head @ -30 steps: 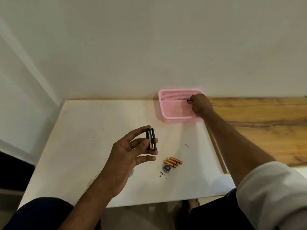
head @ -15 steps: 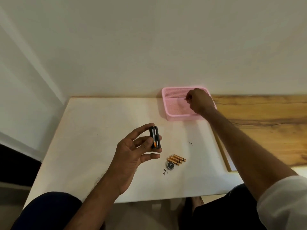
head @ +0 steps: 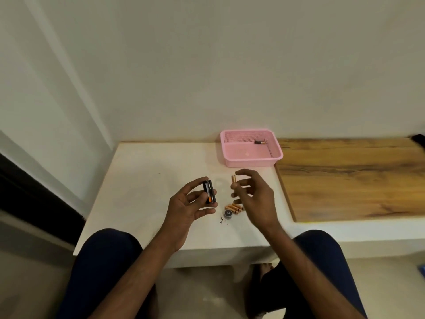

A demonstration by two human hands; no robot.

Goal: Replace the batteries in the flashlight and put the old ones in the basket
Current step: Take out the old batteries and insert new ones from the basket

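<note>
My left hand (head: pixel 189 204) grips a black battery holder (head: pixel 209 192) upright above the white table (head: pixel 142 180); an orange-marked battery shows in its side. Just to the right, my right hand (head: pixel 256 196) pinches a copper-coloured battery (head: pixel 234 180) at its fingertips, end pointing up. Below the hands, several copper batteries (head: pixel 234 207) lie side by side on the table, with a round dark flashlight cap (head: pixel 228 213) beside them. The pink basket (head: pixel 253 162) stands at the table's far right edge with one battery (head: pixel 260 142) in its back right corner.
A wooden board (head: pixel 345 176) adjoins the table on the right, a little lower than the basket's rim. The wall runs straight behind the table. Small dark specks (head: pixel 222 221) lie near the cap. My knees are under the table's front edge.
My right hand has come back from the basket, leaving one battery in it, and now holds a copper battery next to the holder. The left hand stays put.
</note>
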